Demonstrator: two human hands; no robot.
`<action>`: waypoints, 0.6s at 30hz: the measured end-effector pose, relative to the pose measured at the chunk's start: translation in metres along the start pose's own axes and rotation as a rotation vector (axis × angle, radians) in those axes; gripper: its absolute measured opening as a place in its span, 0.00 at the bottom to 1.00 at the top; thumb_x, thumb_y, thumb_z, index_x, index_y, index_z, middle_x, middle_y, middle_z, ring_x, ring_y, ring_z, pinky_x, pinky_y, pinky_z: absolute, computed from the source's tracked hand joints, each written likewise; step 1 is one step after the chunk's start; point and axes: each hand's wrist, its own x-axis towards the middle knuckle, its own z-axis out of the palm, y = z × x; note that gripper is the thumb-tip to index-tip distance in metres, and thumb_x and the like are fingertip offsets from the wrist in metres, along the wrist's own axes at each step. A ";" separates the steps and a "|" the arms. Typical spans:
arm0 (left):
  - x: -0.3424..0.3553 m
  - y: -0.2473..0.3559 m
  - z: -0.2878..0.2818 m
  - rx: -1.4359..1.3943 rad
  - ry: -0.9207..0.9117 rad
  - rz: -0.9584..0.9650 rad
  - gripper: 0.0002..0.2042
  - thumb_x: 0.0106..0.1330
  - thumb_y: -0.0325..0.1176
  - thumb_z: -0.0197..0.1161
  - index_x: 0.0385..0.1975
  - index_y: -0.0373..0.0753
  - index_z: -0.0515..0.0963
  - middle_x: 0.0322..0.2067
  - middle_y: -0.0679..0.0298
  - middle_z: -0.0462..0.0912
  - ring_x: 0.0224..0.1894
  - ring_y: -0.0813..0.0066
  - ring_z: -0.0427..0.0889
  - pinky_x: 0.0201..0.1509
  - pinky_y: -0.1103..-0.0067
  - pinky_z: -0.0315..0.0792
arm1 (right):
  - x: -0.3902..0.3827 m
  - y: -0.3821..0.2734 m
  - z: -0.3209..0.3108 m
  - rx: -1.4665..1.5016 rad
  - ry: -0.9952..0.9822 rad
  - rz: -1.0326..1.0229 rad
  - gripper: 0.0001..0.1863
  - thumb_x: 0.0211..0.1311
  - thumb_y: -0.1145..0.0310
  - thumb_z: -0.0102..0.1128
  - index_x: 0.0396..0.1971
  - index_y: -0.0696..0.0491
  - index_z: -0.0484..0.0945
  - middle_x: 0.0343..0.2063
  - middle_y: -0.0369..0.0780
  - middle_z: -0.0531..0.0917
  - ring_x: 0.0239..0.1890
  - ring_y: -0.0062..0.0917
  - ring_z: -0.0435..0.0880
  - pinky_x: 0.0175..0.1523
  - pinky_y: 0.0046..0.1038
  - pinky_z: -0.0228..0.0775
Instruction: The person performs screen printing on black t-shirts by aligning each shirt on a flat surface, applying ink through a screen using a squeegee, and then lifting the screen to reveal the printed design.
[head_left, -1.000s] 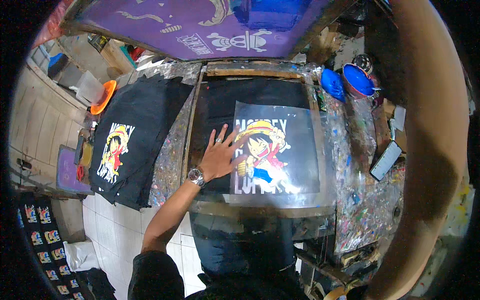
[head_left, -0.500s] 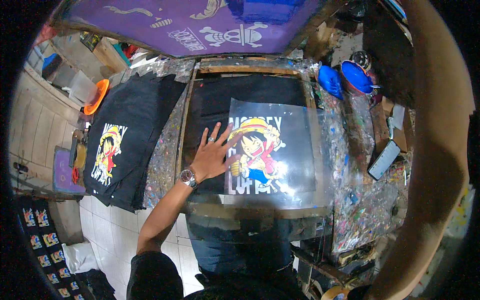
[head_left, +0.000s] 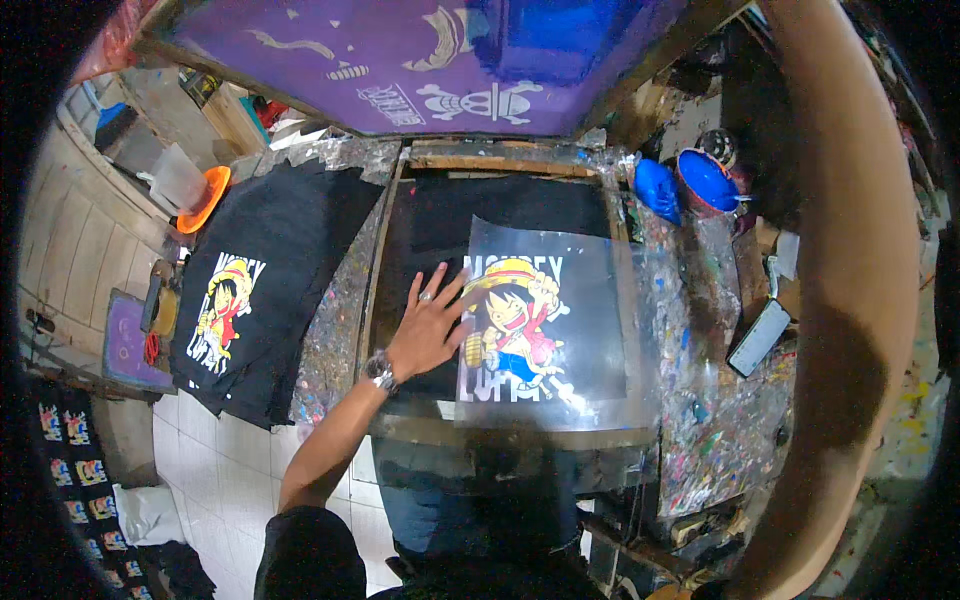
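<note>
My left hand (head_left: pixel 428 332), with a watch and a ring, lies with fingers spread on a black T-shirt (head_left: pixel 430 215) on the printing board. Its fingertips touch the left edge of a clear plastic sheet (head_left: pixel 596 325). A cartoon figure with a yellow hat and white lettering (head_left: pixel 515 318) shows at the sheet; whether it is on the sheet or the shirt I cannot tell. My right arm (head_left: pixel 845 240) reaches up along the right side, its hand beyond the top edge. A purple printing screen (head_left: pixel 330 100) is raised at the far side.
Left of the board lies a stack of black shirts (head_left: pixel 290 240) with the same print. An orange lid (head_left: pixel 210 200) sits behind it. At the right are a blue paint tub (head_left: pixel 708 180), a blue bundle (head_left: pixel 657 190), a phone (head_left: pixel 760 338) and the paint-stained tabletop (head_left: pixel 700 440).
The clear sheet has shifted slightly toward me, its near edge now lower on the board. My left hand stays beside it. The view has tilted a little, and my right arm appears farther left.
</note>
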 end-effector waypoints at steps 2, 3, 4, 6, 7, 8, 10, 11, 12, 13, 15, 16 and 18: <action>-0.021 0.017 -0.007 -0.092 0.044 -0.082 0.22 0.67 0.39 0.59 0.62 0.46 0.77 0.73 0.55 0.63 0.77 0.40 0.50 0.77 0.44 0.41 | -0.019 -0.022 -0.001 0.181 -0.013 0.105 0.28 0.75 0.46 0.39 0.60 0.47 0.79 0.63 0.53 0.75 0.64 0.46 0.75 0.70 0.45 0.61; -0.034 0.031 -0.015 -0.134 0.068 -0.107 0.21 0.65 0.36 0.59 0.58 0.42 0.80 0.73 0.54 0.63 0.77 0.39 0.50 0.77 0.43 0.42 | -0.019 -0.022 -0.004 0.211 -0.025 0.121 0.30 0.75 0.42 0.40 0.59 0.47 0.80 0.61 0.56 0.76 0.64 0.47 0.76 0.70 0.45 0.63; -0.042 0.058 -0.014 -0.219 0.212 -0.214 0.14 0.58 0.27 0.61 0.43 0.36 0.86 0.66 0.52 0.73 0.76 0.38 0.53 0.78 0.45 0.39 | -0.042 -0.053 -0.012 0.351 -0.023 0.195 0.31 0.74 0.41 0.39 0.57 0.47 0.81 0.58 0.58 0.78 0.62 0.48 0.77 0.69 0.46 0.64; -0.023 0.140 -0.004 -0.018 0.334 -0.251 0.27 0.56 0.25 0.63 0.60 0.35 0.77 0.66 0.50 0.72 0.75 0.39 0.55 0.77 0.49 0.47 | -0.043 -0.034 -0.014 0.024 -0.021 0.187 0.29 0.75 0.40 0.39 0.56 0.44 0.81 0.52 0.60 0.81 0.56 0.52 0.81 0.65 0.49 0.69; -0.009 0.155 -0.007 -0.496 0.227 -0.104 0.30 0.60 0.28 0.65 0.65 0.36 0.71 0.67 0.48 0.70 0.75 0.42 0.58 0.75 0.57 0.56 | -0.046 -0.037 -0.015 -0.095 0.017 0.118 0.27 0.74 0.41 0.41 0.52 0.41 0.83 0.44 0.61 0.84 0.47 0.54 0.85 0.56 0.50 0.77; 0.000 0.168 0.014 -0.636 0.095 -0.176 0.25 0.65 0.27 0.64 0.63 0.35 0.73 0.64 0.49 0.74 0.70 0.46 0.67 0.70 0.65 0.65 | -0.053 -0.040 -0.013 -0.196 0.030 0.103 0.27 0.73 0.40 0.44 0.47 0.43 0.85 0.39 0.58 0.85 0.42 0.51 0.87 0.50 0.48 0.79; 0.021 0.174 -0.041 -0.971 0.105 -0.136 0.19 0.69 0.22 0.59 0.60 0.36 0.76 0.56 0.50 0.81 0.62 0.50 0.77 0.66 0.68 0.69 | -0.075 -0.053 0.007 -0.218 0.138 0.135 0.30 0.72 0.39 0.47 0.39 0.51 0.87 0.28 0.53 0.86 0.31 0.45 0.88 0.38 0.45 0.82; 0.017 0.180 -0.077 -0.980 0.286 -0.150 0.19 0.69 0.21 0.59 0.60 0.37 0.77 0.54 0.52 0.83 0.59 0.52 0.80 0.65 0.70 0.70 | -0.085 -0.072 0.007 -0.280 0.058 0.089 0.22 0.71 0.49 0.51 0.48 0.49 0.83 0.35 0.52 0.86 0.36 0.45 0.87 0.45 0.41 0.80; 0.007 0.172 -0.111 -0.788 0.508 -0.150 0.20 0.68 0.26 0.63 0.60 0.39 0.77 0.60 0.50 0.79 0.65 0.51 0.75 0.69 0.65 0.66 | -0.101 -0.093 -0.003 -0.359 -0.030 0.057 0.20 0.70 0.58 0.55 0.58 0.47 0.79 0.43 0.52 0.86 0.42 0.45 0.86 0.52 0.38 0.79; -0.002 0.140 -0.133 -0.201 0.892 -0.069 0.24 0.64 0.31 0.67 0.62 0.42 0.75 0.66 0.51 0.73 0.71 0.47 0.66 0.75 0.54 0.56 | -0.118 -0.117 -0.009 -0.143 -0.036 0.215 0.21 0.67 0.51 0.59 0.51 0.50 0.81 0.40 0.50 0.86 0.42 0.45 0.86 0.50 0.39 0.80; -0.012 0.133 -0.202 0.314 0.981 -0.240 0.31 0.58 0.31 0.70 0.65 0.45 0.72 0.70 0.52 0.67 0.75 0.45 0.56 0.77 0.45 0.42 | -0.175 -0.146 0.005 0.140 0.103 0.335 0.28 0.62 0.42 0.61 0.41 0.55 0.84 0.37 0.49 0.86 0.42 0.43 0.85 0.55 0.44 0.74; -0.016 0.131 -0.224 0.514 0.998 -0.318 0.33 0.55 0.29 0.70 0.66 0.45 0.72 0.69 0.51 0.68 0.75 0.47 0.57 0.77 0.44 0.40 | -0.210 -0.157 0.026 0.195 0.258 0.284 0.30 0.61 0.39 0.60 0.39 0.56 0.84 0.37 0.49 0.86 0.42 0.42 0.84 0.61 0.48 0.69; -0.039 0.118 -0.220 0.604 0.442 -0.231 0.34 0.49 0.26 0.70 0.62 0.42 0.74 0.62 0.51 0.75 0.69 0.50 0.67 0.77 0.46 0.42 | -0.283 -0.188 0.053 0.098 0.235 0.287 0.27 0.54 0.40 0.71 0.30 0.53 0.83 0.26 0.42 0.83 0.33 0.39 0.83 0.40 0.41 0.74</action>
